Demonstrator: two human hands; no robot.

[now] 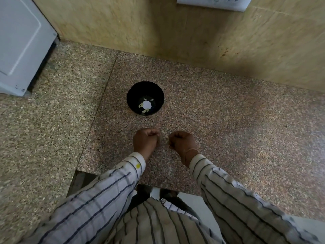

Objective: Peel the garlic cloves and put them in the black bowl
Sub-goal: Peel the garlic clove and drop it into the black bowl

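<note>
The black bowl (145,98) stands on the granite counter with several peeled garlic cloves (144,110) at its bottom. My left hand (145,140) and my right hand (182,142) hover close together just in front of the bowl, both with fingers curled. A small pale piece of garlic (166,137) shows between them at the right hand's fingertips. A pale scrap of peel (162,132) sticks out from the left hand's fingertips. Blur hides how each piece is held.
A white appliance (21,46) stands at the back left. The tiled wall (175,32) runs behind the bowl, with a white socket plate (212,2) at the top. The counter's front edge (167,188) lies just below my wrists.
</note>
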